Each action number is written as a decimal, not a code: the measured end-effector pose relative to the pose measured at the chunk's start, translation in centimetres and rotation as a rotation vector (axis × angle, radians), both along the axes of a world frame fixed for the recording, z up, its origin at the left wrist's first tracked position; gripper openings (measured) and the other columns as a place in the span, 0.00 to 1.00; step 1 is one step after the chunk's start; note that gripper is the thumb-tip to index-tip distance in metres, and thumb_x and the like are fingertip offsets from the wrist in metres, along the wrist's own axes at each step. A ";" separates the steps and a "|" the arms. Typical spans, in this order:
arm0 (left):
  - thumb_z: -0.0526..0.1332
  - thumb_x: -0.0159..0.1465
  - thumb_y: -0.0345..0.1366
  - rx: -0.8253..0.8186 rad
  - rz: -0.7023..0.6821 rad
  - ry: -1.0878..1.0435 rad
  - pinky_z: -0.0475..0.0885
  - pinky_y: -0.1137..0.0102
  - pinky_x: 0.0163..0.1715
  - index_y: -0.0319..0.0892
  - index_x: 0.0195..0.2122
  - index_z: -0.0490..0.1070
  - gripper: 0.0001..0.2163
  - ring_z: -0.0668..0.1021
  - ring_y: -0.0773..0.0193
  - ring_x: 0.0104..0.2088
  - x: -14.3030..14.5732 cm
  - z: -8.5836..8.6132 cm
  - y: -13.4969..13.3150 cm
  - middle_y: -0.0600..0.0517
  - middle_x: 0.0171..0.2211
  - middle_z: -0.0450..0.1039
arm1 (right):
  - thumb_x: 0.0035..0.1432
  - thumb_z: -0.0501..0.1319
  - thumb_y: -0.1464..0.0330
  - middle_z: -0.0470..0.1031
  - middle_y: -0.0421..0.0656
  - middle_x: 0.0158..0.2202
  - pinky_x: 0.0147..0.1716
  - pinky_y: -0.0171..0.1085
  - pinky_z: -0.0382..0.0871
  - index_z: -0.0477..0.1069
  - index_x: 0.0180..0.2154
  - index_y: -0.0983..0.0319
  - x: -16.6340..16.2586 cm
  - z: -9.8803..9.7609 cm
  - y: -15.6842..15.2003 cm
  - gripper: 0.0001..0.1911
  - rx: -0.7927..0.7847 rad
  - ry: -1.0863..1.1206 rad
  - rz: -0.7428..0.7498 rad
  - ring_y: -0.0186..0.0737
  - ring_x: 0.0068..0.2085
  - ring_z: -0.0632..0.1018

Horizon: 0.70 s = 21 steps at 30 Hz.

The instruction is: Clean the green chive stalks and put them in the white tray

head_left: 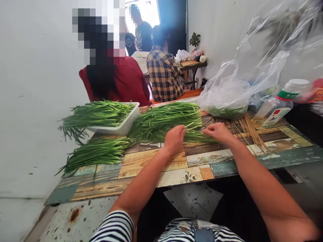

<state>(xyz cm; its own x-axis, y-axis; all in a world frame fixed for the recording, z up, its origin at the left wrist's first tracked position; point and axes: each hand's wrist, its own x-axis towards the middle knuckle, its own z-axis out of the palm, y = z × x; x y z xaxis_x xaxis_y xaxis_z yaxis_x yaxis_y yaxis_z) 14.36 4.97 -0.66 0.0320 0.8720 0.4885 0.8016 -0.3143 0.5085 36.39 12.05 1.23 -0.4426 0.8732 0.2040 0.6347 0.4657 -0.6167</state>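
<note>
My left hand [174, 138] is closed in a pinch on a few garlic chive stems, whose pale cut ends [191, 126] point right. Just to its right, my right hand [217, 132] has thumb and fingertips pressed together; what they hold, if anything, is too small to make out. Behind both hands lies a wide heap of garlic chives [169, 116] on the patterned tabletop [153, 163]. Thin wooden skewers [254, 134] are spread beside my right hand. On the left, a smaller chive bundle [98, 153] lies in front of a white tray [132, 122] piled with more chives [101, 112].
A clear plastic bag [224, 90] with some greens inside stands behind the skewers. Right of it, a tilted bottle [282, 101] with a white cap rests among more plastic. Beyond the table sit a person in red [128, 80] and one in a plaid shirt [163, 74]; others stand farther back.
</note>
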 end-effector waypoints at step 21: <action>0.55 0.64 0.31 -0.161 -0.212 0.123 0.64 0.59 0.51 0.44 0.45 0.73 0.10 0.74 0.59 0.45 0.6 -0.9 0.3 0.51 0.43 0.77 | 0.55 0.59 0.61 0.75 0.41 0.29 0.30 0.34 0.64 0.74 0.32 0.62 -1.3 0.5 -1.9 0.11 0.041 0.210 0.211 0.35 0.29 0.71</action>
